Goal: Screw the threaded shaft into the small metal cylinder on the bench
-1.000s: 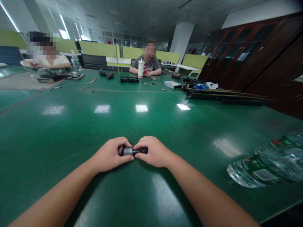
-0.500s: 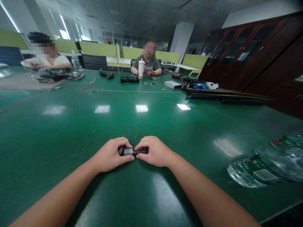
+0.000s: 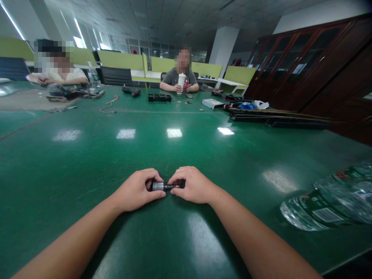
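Holding a small metal cylinder [image 3: 158, 186] in the left hand [image 3: 139, 190], low over the near middle of the green bench [image 3: 174, 151]. Left fingers pinch it, index on the far side, thumb on the near side; its outer end runs back into the shaded palm. Dark ribbed rod [image 3: 168, 187] projects from the cylinder toward the right hand [image 3: 195, 185], in line with it, lying roughly level. Right fingers curve around the rod's outer part, thumb near side, index far side; cannot tell whether they press on it. Fingertips of the two hands close but apart, a short stretch of rod showing between. Contact between the piece and the bench cannot be made out.

Near right: clear plastic bottle [image 3: 316, 211] with green label, on its side, a second bottle [image 3: 351, 172] just behind it.

Far edge, left to right: cluttered parts [image 3: 69, 93] in front of a person in a pale top [image 3: 80, 73]; upright clear bottle [image 3: 93, 74]; dark power tool [image 3: 131, 92]; thin cord [image 3: 108, 106], loosely bent; black block [image 3: 159, 98]. Opposite, a person in a grey shirt [image 3: 171, 78], one hand at a white cup [image 3: 181, 82] that stands upright. Right of there: pale flat box [image 3: 212, 103], then long dark strips [image 3: 261, 117] lying together.

Behind, on the right: dark reddish wooden cabinet [image 3: 293, 66] with glass doors.
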Demonstrator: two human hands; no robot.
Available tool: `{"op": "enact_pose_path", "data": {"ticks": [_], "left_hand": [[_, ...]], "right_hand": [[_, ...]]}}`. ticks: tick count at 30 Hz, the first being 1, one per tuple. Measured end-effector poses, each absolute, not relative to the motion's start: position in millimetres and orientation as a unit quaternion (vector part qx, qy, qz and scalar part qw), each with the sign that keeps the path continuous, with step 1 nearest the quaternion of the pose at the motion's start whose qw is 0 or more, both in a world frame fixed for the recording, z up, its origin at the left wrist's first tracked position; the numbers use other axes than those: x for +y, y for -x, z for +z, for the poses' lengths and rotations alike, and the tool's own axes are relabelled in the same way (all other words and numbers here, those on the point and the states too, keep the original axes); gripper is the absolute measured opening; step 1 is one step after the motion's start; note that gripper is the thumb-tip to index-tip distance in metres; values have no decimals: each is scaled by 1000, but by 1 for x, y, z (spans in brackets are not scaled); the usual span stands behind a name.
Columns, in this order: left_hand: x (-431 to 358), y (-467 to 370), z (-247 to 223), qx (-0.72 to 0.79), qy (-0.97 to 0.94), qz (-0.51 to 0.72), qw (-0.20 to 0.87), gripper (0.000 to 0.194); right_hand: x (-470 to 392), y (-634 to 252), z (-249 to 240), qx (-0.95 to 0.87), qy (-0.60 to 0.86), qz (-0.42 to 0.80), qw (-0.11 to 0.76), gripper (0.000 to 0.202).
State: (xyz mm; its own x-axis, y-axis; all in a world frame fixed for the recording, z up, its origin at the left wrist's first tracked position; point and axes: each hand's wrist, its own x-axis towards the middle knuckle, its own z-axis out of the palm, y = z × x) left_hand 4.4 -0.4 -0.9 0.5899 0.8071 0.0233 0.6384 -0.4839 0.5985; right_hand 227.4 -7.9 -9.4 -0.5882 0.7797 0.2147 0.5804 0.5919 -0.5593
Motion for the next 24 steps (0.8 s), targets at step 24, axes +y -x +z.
{"op": "enact_pose_path", "data": {"ticks": [24], "left_hand": [[0,-6,-1,429,-845,150,280,25]], "right_hand": [[-8,-237,-3,-850,422,234,211,14]]}}
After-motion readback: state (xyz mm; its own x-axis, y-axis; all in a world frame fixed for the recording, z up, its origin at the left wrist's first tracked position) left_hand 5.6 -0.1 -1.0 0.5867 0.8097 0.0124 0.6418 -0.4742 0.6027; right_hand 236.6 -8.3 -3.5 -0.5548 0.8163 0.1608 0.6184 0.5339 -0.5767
